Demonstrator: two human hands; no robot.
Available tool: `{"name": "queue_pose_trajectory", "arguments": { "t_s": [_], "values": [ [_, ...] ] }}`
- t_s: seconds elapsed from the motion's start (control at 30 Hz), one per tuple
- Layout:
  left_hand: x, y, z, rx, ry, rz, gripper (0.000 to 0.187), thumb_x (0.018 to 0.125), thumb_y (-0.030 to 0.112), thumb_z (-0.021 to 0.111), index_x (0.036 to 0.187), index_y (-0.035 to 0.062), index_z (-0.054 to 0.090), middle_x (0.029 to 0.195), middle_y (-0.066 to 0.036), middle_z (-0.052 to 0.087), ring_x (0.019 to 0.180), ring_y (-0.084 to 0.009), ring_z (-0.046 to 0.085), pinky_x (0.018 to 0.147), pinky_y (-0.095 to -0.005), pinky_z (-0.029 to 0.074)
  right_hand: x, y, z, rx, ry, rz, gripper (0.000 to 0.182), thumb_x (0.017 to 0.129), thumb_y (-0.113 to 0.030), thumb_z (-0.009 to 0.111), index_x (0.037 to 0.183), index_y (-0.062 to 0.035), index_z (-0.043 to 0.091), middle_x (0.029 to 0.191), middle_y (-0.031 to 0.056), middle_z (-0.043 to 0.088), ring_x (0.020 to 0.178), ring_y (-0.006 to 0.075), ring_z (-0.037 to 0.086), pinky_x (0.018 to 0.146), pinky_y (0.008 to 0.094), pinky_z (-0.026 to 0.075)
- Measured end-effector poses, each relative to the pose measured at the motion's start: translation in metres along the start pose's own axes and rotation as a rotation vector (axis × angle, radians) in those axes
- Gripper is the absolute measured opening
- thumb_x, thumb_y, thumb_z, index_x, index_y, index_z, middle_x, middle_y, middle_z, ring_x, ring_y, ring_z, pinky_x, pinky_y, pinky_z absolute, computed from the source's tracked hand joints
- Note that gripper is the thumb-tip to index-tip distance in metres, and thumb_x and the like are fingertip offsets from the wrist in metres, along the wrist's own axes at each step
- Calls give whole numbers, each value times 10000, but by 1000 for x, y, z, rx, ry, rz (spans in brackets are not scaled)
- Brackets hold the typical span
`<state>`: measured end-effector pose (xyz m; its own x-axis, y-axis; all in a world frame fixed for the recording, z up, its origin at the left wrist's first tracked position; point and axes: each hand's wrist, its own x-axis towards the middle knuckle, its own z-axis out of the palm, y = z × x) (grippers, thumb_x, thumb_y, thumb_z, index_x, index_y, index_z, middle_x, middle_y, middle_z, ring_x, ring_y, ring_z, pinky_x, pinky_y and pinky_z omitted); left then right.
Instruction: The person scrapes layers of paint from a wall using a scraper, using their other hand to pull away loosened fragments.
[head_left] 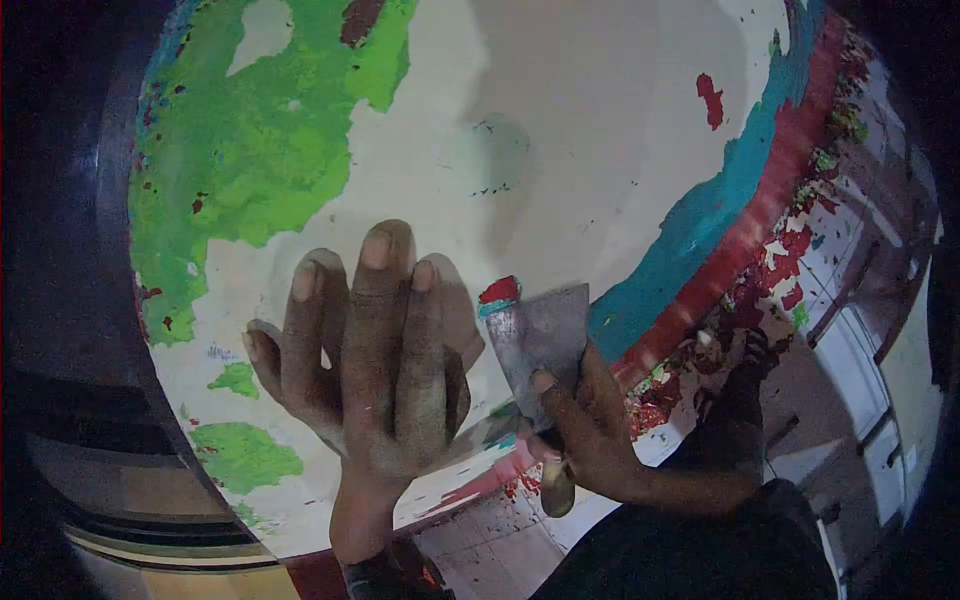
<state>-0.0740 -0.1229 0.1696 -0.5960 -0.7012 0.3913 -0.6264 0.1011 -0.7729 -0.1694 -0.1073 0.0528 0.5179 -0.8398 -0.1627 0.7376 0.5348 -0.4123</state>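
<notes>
My left hand (385, 360) is spread with its fingers apart and pointing up, over the pale surface (400, 180), and nothing is in it. To its right, my right hand (600, 440) grips a flat metal scraper (555, 335), whose blade stands up beside the surface's lower right part. Red and teal flakes cling to the blade's upper left corner. The scraper's rounded handle end (557, 490) shows below my right hand. Patches of green paint (270, 130) cover the left part of the surface, and teal paint (690, 230) runs along its right side.
A red band (740, 240) edges the curved surface. Beyond it, red and green paint flakes (785, 265) lie scattered over the tiled floor (850, 350). My dark-clothed leg (680, 560) is at the lower right. Dark striped shapes are at the lower left.
</notes>
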Motion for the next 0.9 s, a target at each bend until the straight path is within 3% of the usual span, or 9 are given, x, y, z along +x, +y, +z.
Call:
{"name": "queue_pose_trajectory", "arguments": {
  "t_s": [0.1, 0.2, 0.5, 0.6, 0.9],
  "values": [
    [0, -1, 5, -11, 45, 16, 247, 831, 170, 466, 1054, 105, 551, 1160, -125, 515, 1137, -329, 411, 1005, -449, 180, 2, -2, 0, 30, -63, 28, 279, 870, -221, 465, 1036, -39, 333, 718, 58, 483, 517, 79, 478, 387, 197, 374],
    [1, 1, 1, 24, -3, 1, 247, 831, 160, 462, 1055, 105, 548, 1165, -120, 511, 1136, -329, 413, 1008, -451, 171, 1, -6, 1, -52, 34, 54, 273, 874, -218, 459, 1037, -40, 332, 735, 57, 488, 512, 73, 475, 381, 191, 366],
    [3, 0, 4, -7, 51, 9, 233, 827, 134, 459, 1039, 114, 555, 1160, -114, 517, 1147, -327, 402, 1004, -451, 162, 9, 11, -3, -178, 0, -185, 249, 874, -183, 460, 1037, -41, 337, 770, 62, 491, 550, 71, 485, 393, 180, 363],
    [0, 2, 7, -7, 57, 1, 245, 821, 118, 456, 1045, 117, 554, 1157, -114, 520, 1149, -321, 402, 1005, -448, 161, 9, -2, -3, -8, -20, -88, 263, 867, -172, 470, 1048, -38, 334, 771, 63, 493, 553, 68, 483, 388, 180, 357],
    [-2, -1, 3, -19, 12, -3, 233, 840, 164, 453, 1043, 128, 563, 1175, -99, 510, 1164, -308, 386, 1010, -442, 149, -3, 13, -2, 41, -37, 33, 239, 868, -174, 469, 1027, -51, 339, 674, 62, 490, 440, 69, 432, 352, 192, 330]
  ]
}}
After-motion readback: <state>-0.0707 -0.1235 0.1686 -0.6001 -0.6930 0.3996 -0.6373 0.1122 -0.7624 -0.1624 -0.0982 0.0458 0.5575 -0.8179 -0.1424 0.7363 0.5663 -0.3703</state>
